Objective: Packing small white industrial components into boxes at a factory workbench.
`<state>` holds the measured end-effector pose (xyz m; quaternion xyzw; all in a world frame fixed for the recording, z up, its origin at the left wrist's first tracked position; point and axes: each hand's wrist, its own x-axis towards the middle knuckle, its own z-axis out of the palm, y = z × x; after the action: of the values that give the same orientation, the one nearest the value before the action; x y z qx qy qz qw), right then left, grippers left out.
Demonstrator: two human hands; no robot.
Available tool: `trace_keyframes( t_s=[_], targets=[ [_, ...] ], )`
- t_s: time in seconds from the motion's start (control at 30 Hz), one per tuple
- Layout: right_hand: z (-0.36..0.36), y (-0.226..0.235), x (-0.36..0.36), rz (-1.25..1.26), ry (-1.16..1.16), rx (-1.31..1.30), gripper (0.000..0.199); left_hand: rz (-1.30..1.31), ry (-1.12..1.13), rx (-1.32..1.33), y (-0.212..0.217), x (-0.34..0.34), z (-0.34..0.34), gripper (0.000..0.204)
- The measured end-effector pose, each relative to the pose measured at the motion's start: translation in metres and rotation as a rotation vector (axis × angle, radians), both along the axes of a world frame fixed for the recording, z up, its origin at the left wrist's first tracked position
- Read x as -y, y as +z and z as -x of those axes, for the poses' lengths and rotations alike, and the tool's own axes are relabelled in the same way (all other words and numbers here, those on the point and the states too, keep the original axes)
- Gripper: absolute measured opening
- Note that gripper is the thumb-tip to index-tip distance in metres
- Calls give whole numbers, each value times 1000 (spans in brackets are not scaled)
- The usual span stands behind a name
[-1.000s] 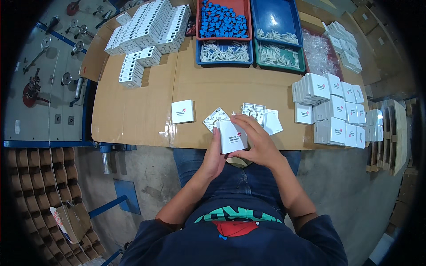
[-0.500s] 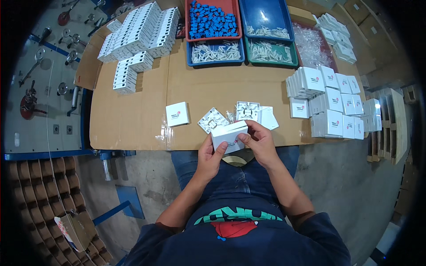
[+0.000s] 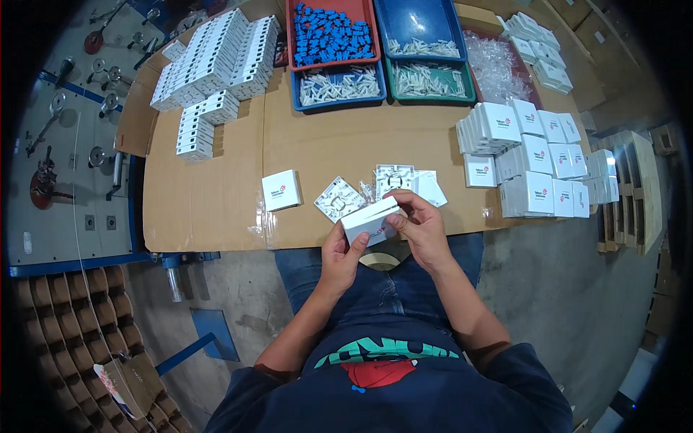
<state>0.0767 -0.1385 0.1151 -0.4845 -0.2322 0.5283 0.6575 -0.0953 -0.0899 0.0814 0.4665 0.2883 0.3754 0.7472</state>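
At the table's front edge I hold a white square plastic box (image 3: 367,223) between both hands, its printed face tilted toward me. A thin gap runs along its upper edge, between a front and a back part. My left hand (image 3: 339,261) is closed on the lower left corner, thumb on the face. My right hand (image 3: 426,229) grips the right side, thumb in front and fingers behind. Just beyond lie two open white bases (image 3: 338,199) (image 3: 394,176) with inner fittings, a small clear plastic bag (image 3: 367,191) and a plain white cover (image 3: 432,189). Another closed white box (image 3: 281,190) lies to the left.
White boxes are stacked at the back left (image 3: 209,61) and right (image 3: 535,177). Along the back stand a red tray (image 3: 291,43) of blue parts and blue (image 3: 339,105) and green (image 3: 433,99) trays of small white pieces. Clear bags (image 3: 498,66) fill a bin beside them.
The whole view has shifted a little, so the table things sit slightly further left. Both hands keep hold of the box, which has tilted slightly.
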Motion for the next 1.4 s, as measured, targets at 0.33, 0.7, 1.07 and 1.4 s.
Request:
trace_keyframes(
  t_s=[0.33,0.7,1.07,1.4],
  targets=[
    [0,-19,5,-98,-64,105,27,29,22,-14,6,5,-7,37],
    [6,-20,-24,60,-446,747,56,60,51,-57,-2,27,-24,40],
    [-14,-37,-23,165,-588,650,61,98,-122,-114,-11,30,-35,35],
    [-19,-32,-42,288,-103,446,36,287,1,-162,-3,3,-23,36]
  ],
)
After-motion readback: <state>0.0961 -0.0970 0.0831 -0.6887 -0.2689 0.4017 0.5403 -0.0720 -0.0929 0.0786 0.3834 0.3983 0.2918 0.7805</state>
